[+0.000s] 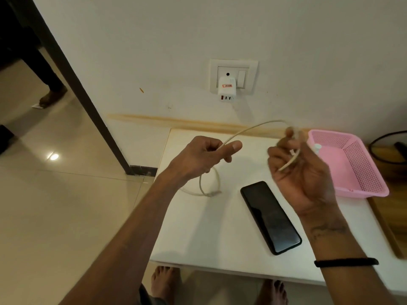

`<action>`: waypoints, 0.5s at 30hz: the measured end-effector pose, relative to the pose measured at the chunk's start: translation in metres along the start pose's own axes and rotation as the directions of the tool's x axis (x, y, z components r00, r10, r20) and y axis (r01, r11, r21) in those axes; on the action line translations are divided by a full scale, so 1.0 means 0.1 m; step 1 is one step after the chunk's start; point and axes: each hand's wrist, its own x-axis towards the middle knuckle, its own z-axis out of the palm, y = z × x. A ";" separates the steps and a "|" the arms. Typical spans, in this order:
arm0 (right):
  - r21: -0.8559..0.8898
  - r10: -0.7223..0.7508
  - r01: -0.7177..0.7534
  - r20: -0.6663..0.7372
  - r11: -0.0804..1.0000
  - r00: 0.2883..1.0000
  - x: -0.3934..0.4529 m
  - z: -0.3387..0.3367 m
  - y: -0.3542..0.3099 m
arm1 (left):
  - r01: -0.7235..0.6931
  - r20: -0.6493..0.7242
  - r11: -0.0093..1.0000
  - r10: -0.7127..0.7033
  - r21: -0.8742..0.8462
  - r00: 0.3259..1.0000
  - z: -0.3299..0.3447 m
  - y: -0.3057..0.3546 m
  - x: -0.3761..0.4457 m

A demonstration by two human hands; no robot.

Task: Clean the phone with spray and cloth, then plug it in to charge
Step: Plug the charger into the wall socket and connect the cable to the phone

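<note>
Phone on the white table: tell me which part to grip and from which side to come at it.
The phone lies flat, screen up, on the table, running from far-left to near-right. Grip across its narrow width, fingers on the two long edges, coming from above. Its near end is the better place: it sits close to the table's front edge and clear of the cable.

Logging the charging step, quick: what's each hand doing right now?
Left hand: pinches the charging cable.
Right hand: fingers curled round the same cable's other stretch; motion blur hides the fingertips.
</note>
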 end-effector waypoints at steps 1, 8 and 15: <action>0.059 -0.059 0.061 -0.041 0.996 0.997 0.01 -0.02 -0.07 | 0.012 -0.030 1.000 -0.012 0.004 0.999 -0.02 -0.01 0.01; -0.128 -0.255 0.221 -0.398 0.967 0.881 0.00 -0.20 -0.21 | 0.124 -0.209 0.992 -0.120 0.007 0.971 -0.15 -0.14 -0.02; -0.790 -0.376 0.066 -0.215 0.610 0.902 0.08 0.07 0.31 | -0.120 0.105 0.874 0.191 -0.470 0.976 0.18 0.27 -0.23</action>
